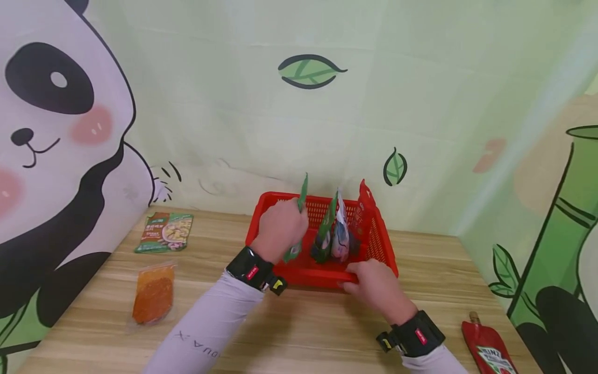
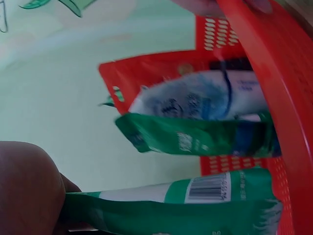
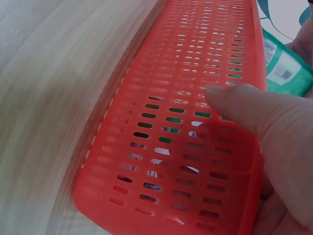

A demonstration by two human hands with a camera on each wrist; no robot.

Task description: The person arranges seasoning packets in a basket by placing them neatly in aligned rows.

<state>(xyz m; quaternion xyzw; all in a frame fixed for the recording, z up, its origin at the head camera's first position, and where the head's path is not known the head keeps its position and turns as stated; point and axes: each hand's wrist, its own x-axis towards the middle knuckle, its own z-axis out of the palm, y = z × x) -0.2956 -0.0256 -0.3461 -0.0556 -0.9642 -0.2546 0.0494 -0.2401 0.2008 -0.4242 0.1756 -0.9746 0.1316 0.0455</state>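
Barcode (image 2: pixel 209 188), clear only in left-wrist view, on packet (image 2: pixel 171 215) apparently pinched by left hand (image 1: pixel 282 228); right hand (image 1: pixel 377 288) clamped on basket (image 1: pixel 308 278)

The label on the red pouch (image 1: pixel 488 345) at near right reads HEINZ. Capitals on the left sleeve (image 1: pixel 210 322) appear to include U and D; the whole word is unclear. The held green packet (image 2: pixel 181 210) bears a barcode with blurred digits. Chinese characters on the flat packet (image 1: pixel 164 232) at far left and the white-blue bag (image 2: pixel 195 95) are illegible.
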